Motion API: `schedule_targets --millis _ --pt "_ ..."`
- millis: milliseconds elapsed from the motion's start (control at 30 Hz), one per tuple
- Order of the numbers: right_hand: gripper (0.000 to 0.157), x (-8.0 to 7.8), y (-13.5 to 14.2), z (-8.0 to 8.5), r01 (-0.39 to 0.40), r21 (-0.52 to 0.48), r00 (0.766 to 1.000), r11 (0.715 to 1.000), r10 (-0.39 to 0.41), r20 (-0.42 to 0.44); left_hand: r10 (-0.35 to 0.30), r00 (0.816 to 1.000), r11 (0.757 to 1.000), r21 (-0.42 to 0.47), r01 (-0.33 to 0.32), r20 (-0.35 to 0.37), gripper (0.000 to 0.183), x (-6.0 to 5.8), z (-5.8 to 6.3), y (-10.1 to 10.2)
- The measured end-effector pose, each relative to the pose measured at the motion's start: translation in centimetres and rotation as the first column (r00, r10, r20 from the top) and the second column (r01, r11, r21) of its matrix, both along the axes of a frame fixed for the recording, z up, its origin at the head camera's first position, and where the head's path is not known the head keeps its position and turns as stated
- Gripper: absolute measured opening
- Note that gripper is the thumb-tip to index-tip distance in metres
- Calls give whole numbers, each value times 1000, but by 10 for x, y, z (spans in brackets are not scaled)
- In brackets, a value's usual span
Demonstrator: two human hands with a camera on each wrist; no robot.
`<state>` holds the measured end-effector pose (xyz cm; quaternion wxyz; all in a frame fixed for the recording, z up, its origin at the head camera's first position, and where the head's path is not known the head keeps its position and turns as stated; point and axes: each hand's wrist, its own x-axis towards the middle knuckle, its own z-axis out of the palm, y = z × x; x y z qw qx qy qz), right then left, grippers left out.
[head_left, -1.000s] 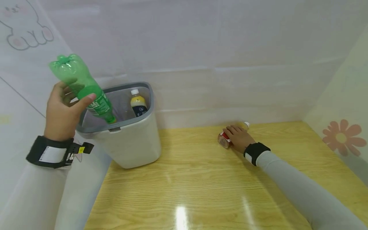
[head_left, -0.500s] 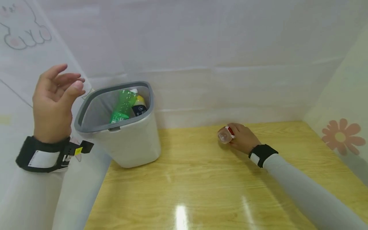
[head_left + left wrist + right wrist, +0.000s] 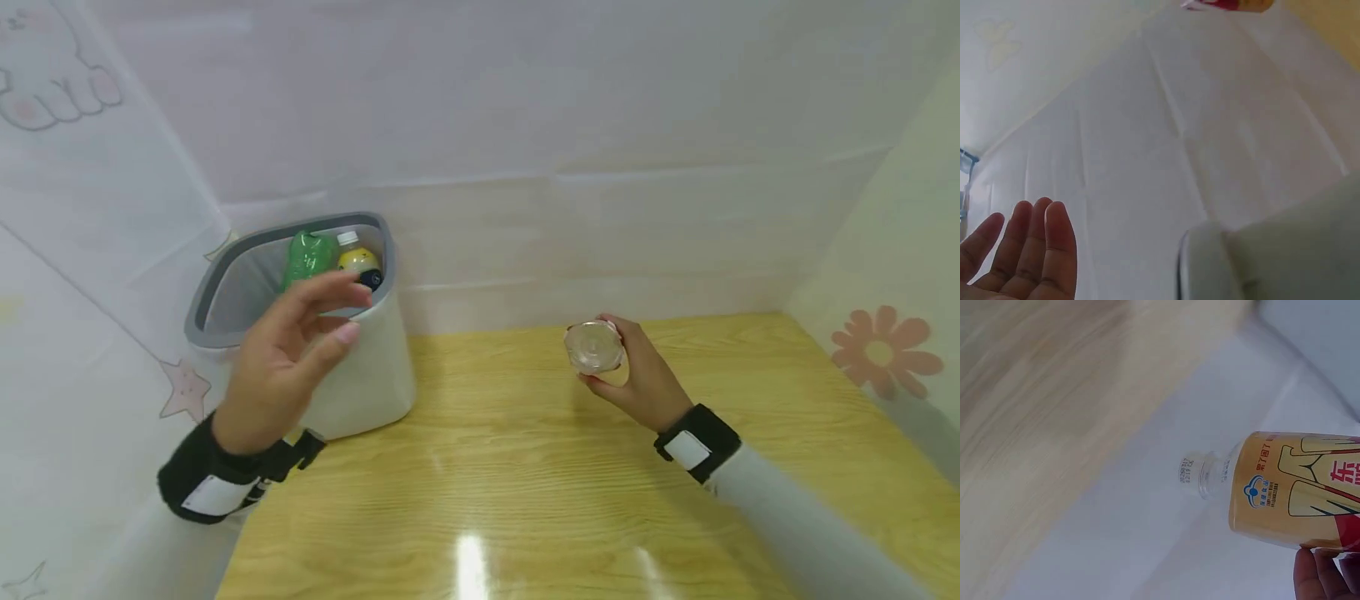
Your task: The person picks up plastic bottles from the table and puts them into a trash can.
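Observation:
My right hand [image 3: 648,379] holds a plastic drink bottle between thumb and fingers, above the wooden table. The base of that bottle [image 3: 592,347] faces me in the head view. In the right wrist view the bottle [image 3: 1294,487] shows a gold and red label and a white cap pointing away. My left hand [image 3: 281,367], fingers loosely bent around nothing, hovers in front of the white bin [image 3: 367,375] and covers part of its rim. Inside the bin lie a green plastic bottle [image 3: 309,254] and a yellow bottle [image 3: 360,260] with a white cap.
The bin has a grey rim and stands at the left back of the wooden table [image 3: 465,475]. White sheeting [image 3: 480,167] hangs behind the table. A side panel with a flower print [image 3: 885,352] borders the right edge.
The left hand let the green bottle drop into the bin, then moved right and down in front of it. The right hand raised its bottle and turned its base toward me.

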<state>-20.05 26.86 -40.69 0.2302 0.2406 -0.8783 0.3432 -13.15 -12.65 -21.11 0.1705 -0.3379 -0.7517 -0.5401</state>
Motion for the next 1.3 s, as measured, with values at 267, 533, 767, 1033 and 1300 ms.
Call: schedule_targets --millis 267,533,767,1033,1300 --pt "88 43 -30 23 -56 -201 997 978 65 37 11 995 969 -246 15 104 59 -7 -84 38" --pt "88 82 -52 39 -187 -352 965 917 239 112 -38 981 924 -367 107 192 82 -1 -141 74" --pt "86 99 -70 42 -318 -414 907 853 401 129 -65 961 929 -336 157 270 92 10 -162 97" --pt "86 105 -81 45 -313 -429 896 847 413 162 -42 960 953 -276 121 277 79 15 -166 104" --pt "88 106 -79 45 -324 -421 899 847 414 140 -39 966 952 -285 114 254 77 16 -161 105"
